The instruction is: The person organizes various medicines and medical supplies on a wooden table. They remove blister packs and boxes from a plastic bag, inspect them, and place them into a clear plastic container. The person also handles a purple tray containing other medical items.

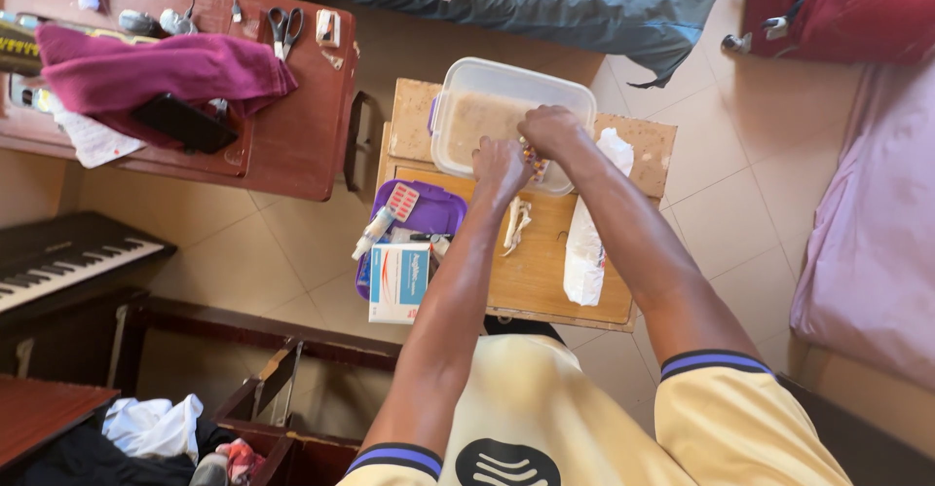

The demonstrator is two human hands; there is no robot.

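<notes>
**Two hands at a plastic box on a small wooden table**

The person stands over a small wooden table (531,272) and both arms reach forward to a clear plastic box (487,106) that sits at the far end of it. The left hand (500,162) is curled at the near edge of the box. The right hand (550,129) is just beside it, over the box, also curled. Between the two hands there is a small colourful thing (533,160), but it is mostly covered by the fingers and I cannot tell what it is, or which hand really grips it. The bottom of the box looks cloudy, and its content is not clear.

On the table, a white plastic bag (584,247) lies under the right forearm, and a small pale scrap (515,223) lies near the left wrist. At the left side a purple tray (438,208) holds a white and blue carton (398,281), which hides part of the tray.
</notes>
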